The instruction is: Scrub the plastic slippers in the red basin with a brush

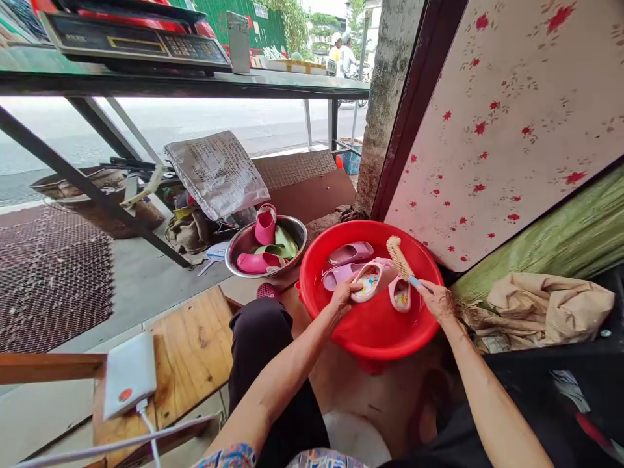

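as left hand grips pink slipper (printed insole), right hand holds brush

To my right rises a white panel scattered with red flowers, framed in dark wood, beside a weathered concrete pillar. Far ahead, a glass-topped counter on dark metal legs stands over a grey floor and a dark mesh mat, with the daylit street beyond.

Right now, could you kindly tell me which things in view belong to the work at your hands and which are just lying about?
In use: left hand holding a pink clog; right hand with a scrubbing brush; red basin; steel bowl of pink and green slippers.
Lying about: digital scale; printed sack; wooden board.
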A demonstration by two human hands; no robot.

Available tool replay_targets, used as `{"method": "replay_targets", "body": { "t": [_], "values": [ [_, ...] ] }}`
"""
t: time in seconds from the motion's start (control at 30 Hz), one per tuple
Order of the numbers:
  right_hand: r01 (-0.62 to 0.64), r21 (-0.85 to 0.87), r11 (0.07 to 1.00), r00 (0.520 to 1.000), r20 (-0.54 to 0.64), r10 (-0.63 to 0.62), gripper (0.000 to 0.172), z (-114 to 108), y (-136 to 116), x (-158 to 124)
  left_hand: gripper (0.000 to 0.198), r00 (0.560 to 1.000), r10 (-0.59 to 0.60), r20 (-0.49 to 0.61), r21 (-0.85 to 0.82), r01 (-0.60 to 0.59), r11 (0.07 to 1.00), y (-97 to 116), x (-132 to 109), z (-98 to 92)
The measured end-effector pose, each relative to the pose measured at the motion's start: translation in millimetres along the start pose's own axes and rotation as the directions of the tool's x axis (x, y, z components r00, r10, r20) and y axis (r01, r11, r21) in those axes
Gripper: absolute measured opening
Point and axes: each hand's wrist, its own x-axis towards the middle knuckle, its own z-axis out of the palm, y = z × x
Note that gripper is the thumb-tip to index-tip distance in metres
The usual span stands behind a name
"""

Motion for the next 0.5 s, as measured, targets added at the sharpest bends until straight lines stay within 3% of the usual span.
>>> {"method": "replay_targets", "body": {
  "t": [0.23,0.4,0.5],
  "values": [
    [0.038,0.009,0.999,0.997,0.072,-0.038,0.045,7.7,-8.1,-43.9,0.074,0.992,-0.001,-0.126,0.073,0.010,0.997,-13.5,6.1,-8.5],
    [0.060,0.111,0.992,0.990,0.121,-0.074,0.049,31.1,-16.8,-83.0,0.043,0.979,-0.014,-0.202,0.015,0.017,1.000,-17.3,3.5,-4.5],
    [0.166,0.186,0.968,0.980,0.079,-0.183,0.051,41.4,-20.9,-103.8,0.029,0.977,-0.015,-0.215,-0.080,-0.002,0.997,-13.7,3.5,-0.7]
  ]
}}
